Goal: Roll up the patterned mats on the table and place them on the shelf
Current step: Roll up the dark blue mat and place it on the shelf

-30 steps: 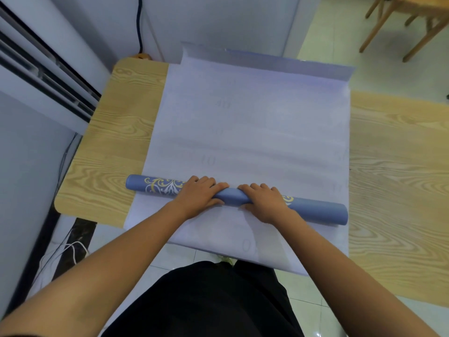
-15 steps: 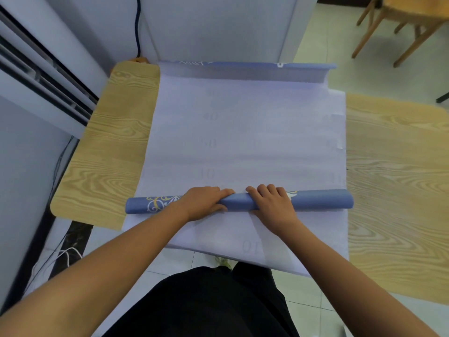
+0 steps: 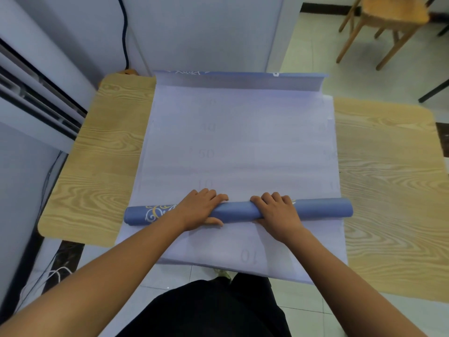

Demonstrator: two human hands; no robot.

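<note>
We see the wood-grain table (image 3: 109, 152) filling most of the view, w/ its near left corner rounded. The mat (image 3: 243, 142) lies across its middle, pale underside up w/ faint numbers. Its near edge hangs off the table toward us. Its far edge (image 3: 243, 80) is now curled over, showing a strip of blue pattern; 1 s ago it stood up as a plain flap. At the far right corner the edges look stepped, and we can't tell if a 2nd sheet lies under.

Far right on the floor stands a wooden chair (image 3: 388, 18). At left there's a white slatted unit (image 3: 36, 100).

The roll (image 3: 238, 210), i.e. the blue rolled-up part of the mat, lies across the near part of the sheet. It's approx. level left to right, whereas 1 s ago its right end sat nearer us. It has also moved farther up the sheet: the faint "10" is now just beyond the fingers, vs. well beyond before.

The left hand (image 3: 199, 207) grips the roll left of centre, fingers curled over the top, thumb along the near side. The right hand (image 3: 277, 212) holds it just right of centre, fingers curled over the far side. Both were on the roll 0.5 s ago too.

A dark cable (image 3: 125, 32) runs down the far wall.
</note>
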